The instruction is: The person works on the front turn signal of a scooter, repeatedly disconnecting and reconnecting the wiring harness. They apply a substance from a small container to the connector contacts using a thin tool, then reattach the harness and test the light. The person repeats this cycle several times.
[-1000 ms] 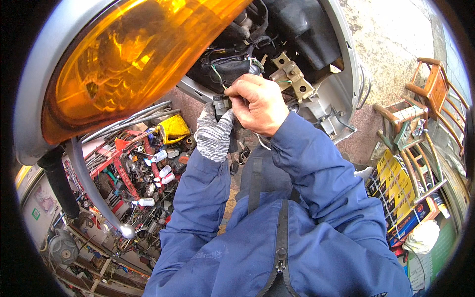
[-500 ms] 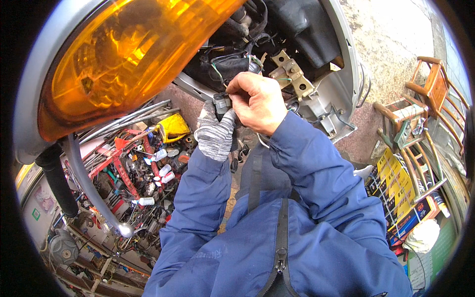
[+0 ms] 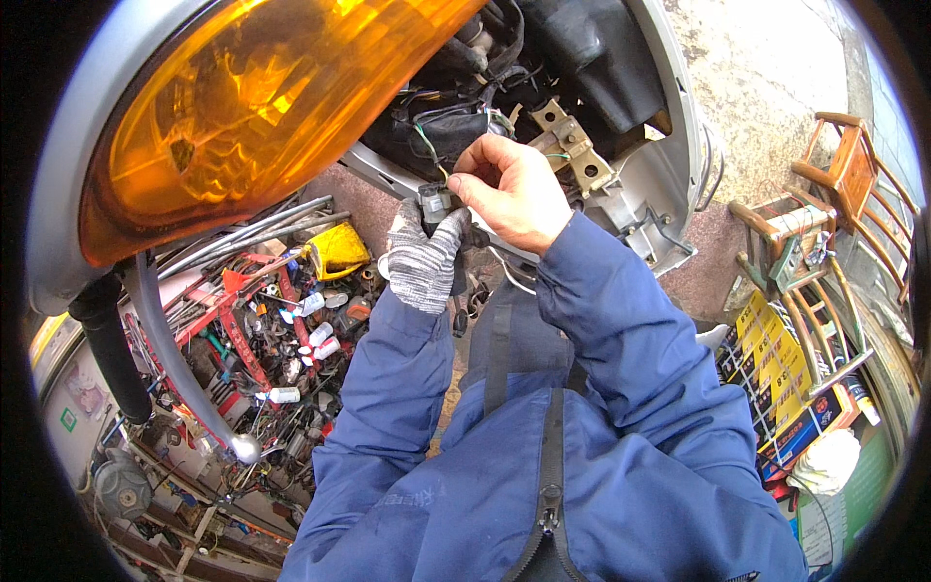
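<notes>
The gloved left hand point(image 3: 423, 257) has its fingers closed around a small grey connector-like part point(image 3: 433, 201), whose upper end stands out of the grip between thumb and fingers. Just to the right of that grip, and a little above it, is the bare right hand point(image 3: 519, 194), thumb and forefinger tips brought together beside the part. A thin pale wire point(image 3: 433, 153) comes down from above and ends right at those tips — whether it is truly nipped between them is too small to tell. The step in hand, as I judge it, is fine handling of this wire at the grey part, the left grip steadying while the right fingertips do the delicate work. The next move seems to call for keeping the part still and bringing the wire end into line with it (a light touch, since so thin a lead would bend easily). Above both grips lies the exposed front of a grey-bodied vehicle, with dark wiring point(image 3: 456, 136) bunched inside; up and to the right of the right hand sits a drilled metal bracket point(image 3: 574, 145). Up and to the left of the left grip looms a large orange lamp lens point(image 3: 252, 126) — well clear of the fingers — and below the right hand hangs a loop of white cable point(image 3: 512, 276).
</notes>
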A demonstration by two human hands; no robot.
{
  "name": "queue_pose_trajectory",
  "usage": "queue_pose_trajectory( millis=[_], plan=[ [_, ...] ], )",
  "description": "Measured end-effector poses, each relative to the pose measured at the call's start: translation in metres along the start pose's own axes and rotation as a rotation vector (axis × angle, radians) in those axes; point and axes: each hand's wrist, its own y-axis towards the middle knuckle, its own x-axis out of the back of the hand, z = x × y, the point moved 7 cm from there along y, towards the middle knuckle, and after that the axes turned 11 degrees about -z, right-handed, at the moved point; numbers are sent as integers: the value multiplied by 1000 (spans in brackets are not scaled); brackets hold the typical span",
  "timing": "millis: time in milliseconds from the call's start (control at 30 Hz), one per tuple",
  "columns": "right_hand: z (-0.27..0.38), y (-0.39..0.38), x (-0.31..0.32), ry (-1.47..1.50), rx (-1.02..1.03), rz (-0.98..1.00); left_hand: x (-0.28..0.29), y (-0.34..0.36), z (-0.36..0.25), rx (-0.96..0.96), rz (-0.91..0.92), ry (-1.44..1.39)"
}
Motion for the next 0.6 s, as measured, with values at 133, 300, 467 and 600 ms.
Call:
queue_pose_trajectory(
  millis=[133,300,467,600],
  plan=[
    [-7,4,-5,85,-124,44,-4,-1,-5,45,25,-128],
    [-9,4,-7,111,-213,110,-8,-2,-8,69,55,-147],
    [-13,5,-10,112,-201,118,-8,-3,-16,65,70,-176],
    [-19,6,-13,129,-206,111,-7,-3,-15,63,39,-137]
  ],
)
